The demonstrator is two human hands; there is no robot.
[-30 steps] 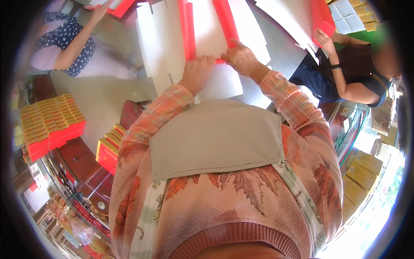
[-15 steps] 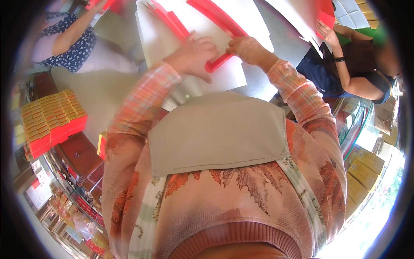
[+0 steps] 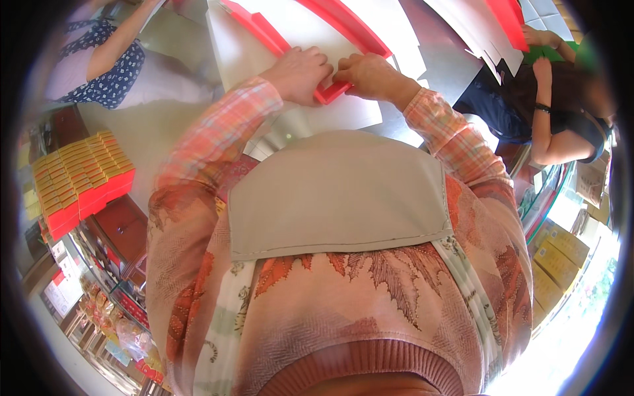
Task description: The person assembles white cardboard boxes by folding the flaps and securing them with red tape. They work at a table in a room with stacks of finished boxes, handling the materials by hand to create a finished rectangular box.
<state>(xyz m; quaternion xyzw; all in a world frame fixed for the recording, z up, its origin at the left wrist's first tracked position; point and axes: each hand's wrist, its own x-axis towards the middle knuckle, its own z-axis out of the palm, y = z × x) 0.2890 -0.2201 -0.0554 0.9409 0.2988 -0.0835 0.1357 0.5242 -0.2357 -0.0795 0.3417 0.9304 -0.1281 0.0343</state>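
Note:
A flat cardboard box blank, white inside with red folded-up edges, lies on the table ahead of me. My left hand and my right hand both pinch its near red corner, fingertips almost touching. The side flaps run away from the corner toward the top of the view. My plaid sleeves and grey bib fill the lower part of the picture.
More white and red box blanks lie at the upper right, where a person in a dark top works. Another person in a dotted blue top sits at upper left. A stack of red-and-yellow boxes stands at left.
The box blank has turned so its corner points toward me. Both hands have come together on that corner; the view has tilted slightly.

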